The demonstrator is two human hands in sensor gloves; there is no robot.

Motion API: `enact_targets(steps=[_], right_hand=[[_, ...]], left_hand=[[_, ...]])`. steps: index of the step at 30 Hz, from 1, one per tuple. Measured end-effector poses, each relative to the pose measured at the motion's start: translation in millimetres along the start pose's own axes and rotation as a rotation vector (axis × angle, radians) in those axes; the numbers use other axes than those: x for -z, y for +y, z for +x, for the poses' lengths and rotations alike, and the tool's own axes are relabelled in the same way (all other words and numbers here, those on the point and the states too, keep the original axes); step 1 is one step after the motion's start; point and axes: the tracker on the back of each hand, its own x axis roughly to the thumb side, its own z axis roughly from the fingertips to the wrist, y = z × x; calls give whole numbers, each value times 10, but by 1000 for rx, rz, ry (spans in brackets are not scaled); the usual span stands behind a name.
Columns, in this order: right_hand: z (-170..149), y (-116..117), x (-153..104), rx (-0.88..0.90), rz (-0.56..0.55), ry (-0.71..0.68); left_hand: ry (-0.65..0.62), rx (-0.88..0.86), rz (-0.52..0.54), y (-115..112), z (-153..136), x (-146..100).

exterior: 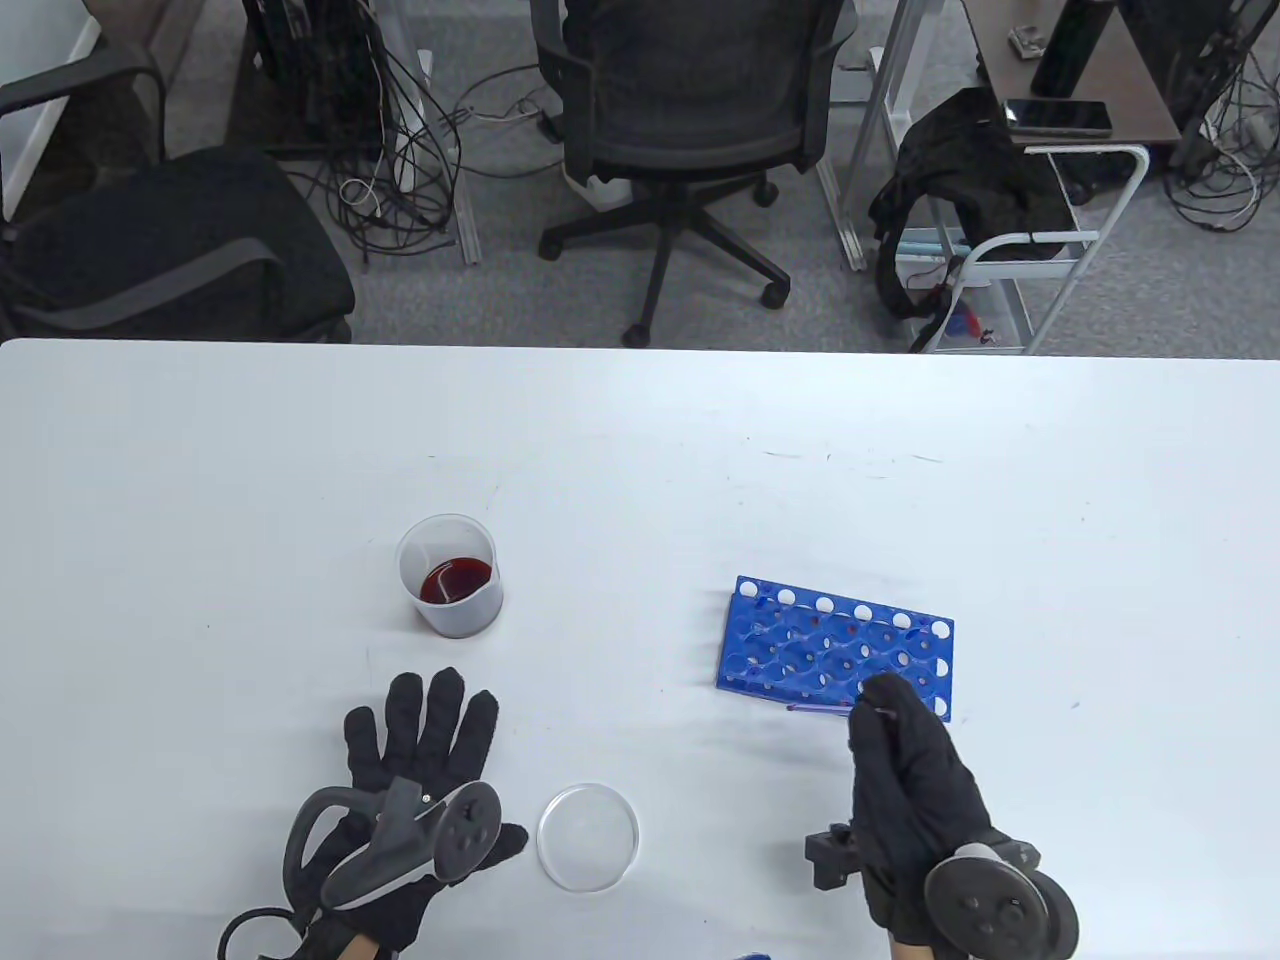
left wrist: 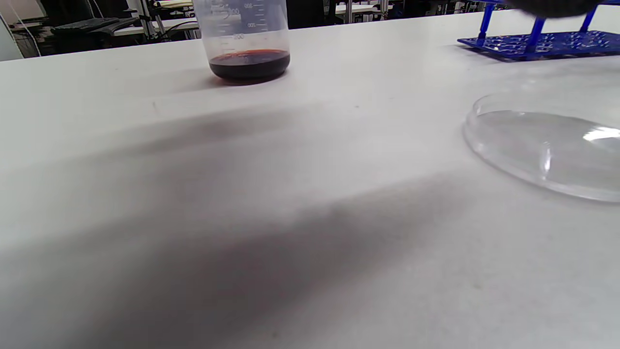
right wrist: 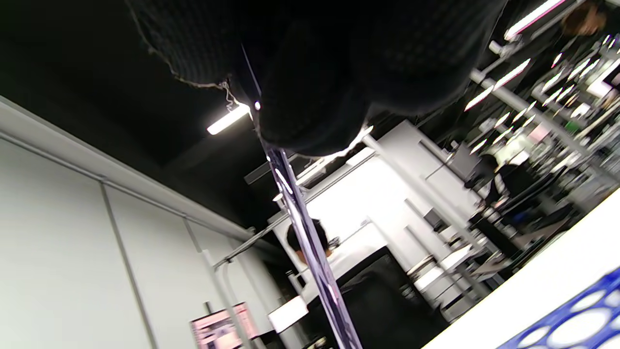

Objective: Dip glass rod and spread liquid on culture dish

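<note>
A clear beaker point(exterior: 449, 577) with dark red liquid stands left of the table's middle; it also shows in the left wrist view point(left wrist: 247, 41). An empty clear culture dish point(exterior: 588, 837) lies near the front edge, seen also in the left wrist view point(left wrist: 547, 145). My left hand point(exterior: 420, 770) lies flat and spread on the table, left of the dish, holding nothing. My right hand point(exterior: 890, 715) pinches a thin glass rod point(exterior: 818, 708) beside the front edge of the blue rack point(exterior: 835, 650). In the right wrist view the rod point(right wrist: 310, 242) sticks out from my fingers point(right wrist: 310, 97).
The blue tube rack point(left wrist: 537, 41) lies right of the middle. The white table point(exterior: 640, 450) reaches far back to an edge with office chairs point(exterior: 690, 140), cables and a cart beyond it.
</note>
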Motion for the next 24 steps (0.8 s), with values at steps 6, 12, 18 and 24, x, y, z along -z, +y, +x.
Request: enact_targets(steps=[6,12,18,24], right_hand=[[302,297,-195,94,105,-116],[525,627,-410,197,213,-181],[658,894,-555,220,291,-243],[703,1080,-662,215,371,-281]], left_hand=[[-23,16,4,5,77,-14],[-39,17,14,17,113,-34],[-56,21,29,30,160,-59],[-67,12,70,54,180,-82]])
